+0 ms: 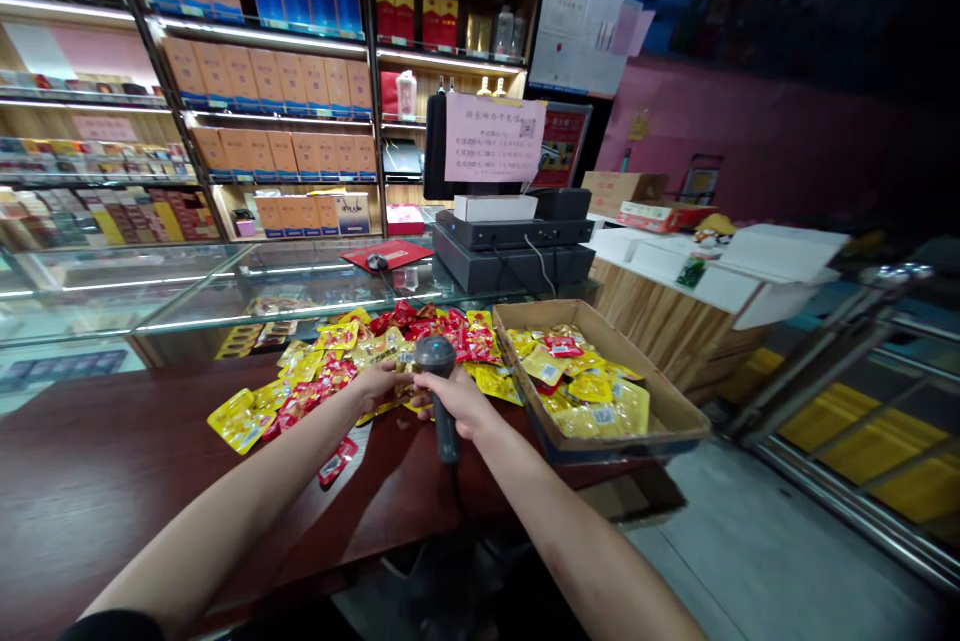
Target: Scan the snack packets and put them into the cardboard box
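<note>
In my right hand (pixel 461 399) is a dark handheld barcode scanner (pixel 445 426), its rounded head up and its cable hanging down. My left hand (pixel 379 387) is closed beside it at the edge of a heap of snack packets (pixel 322 366), with a gold packet (pixel 406 357) at its fingertips. Red and yellow packets spread over the dark red wooden table around both hands. One small red packet (pixel 337 461) lies apart, nearer to me. On the right stands an open cardboard box (pixel 679 411) holding several more yellow and red packets.
Behind the table runs a glass display counter (pixel 225 286) with a mouse (pixel 376 263) on a red mat. A monitor with a pink notice (pixel 495 141) stands on dark register equipment (pixel 510 256). Boxed goods fill the back shelves. Metal railings (pixel 847 421) stand at right.
</note>
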`<act>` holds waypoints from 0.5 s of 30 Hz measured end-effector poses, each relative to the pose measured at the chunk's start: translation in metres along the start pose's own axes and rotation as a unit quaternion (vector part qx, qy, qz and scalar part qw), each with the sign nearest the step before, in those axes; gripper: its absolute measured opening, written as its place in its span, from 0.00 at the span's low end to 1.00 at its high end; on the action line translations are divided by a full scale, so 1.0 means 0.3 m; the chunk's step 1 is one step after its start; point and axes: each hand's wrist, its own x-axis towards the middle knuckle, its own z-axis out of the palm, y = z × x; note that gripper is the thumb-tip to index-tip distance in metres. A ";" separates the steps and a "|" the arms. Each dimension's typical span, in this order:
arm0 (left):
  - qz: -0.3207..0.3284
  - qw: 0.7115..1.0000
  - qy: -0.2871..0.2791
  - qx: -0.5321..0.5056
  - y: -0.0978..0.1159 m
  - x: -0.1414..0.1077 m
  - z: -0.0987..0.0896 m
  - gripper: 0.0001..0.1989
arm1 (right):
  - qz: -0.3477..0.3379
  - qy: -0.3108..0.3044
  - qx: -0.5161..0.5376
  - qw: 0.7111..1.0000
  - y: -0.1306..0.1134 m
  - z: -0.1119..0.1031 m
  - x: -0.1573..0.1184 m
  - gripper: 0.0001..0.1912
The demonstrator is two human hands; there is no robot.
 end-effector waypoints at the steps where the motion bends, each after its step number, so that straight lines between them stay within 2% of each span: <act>1: -0.001 1.000 0.001 -0.001 0.002 -0.002 0.001 0.17 | 0.005 0.003 -0.009 1.000 0.002 0.002 -0.001 0.07; 8: -0.014 1.000 -0.009 -0.008 0.016 -0.023 0.015 0.13 | 0.012 0.004 -0.069 0.998 0.022 0.021 0.003 0.05; 15: -0.011 1.000 -0.024 -0.007 0.009 -0.014 0.010 0.11 | 0.021 0.003 -0.066 0.998 0.019 0.038 -0.009 0.05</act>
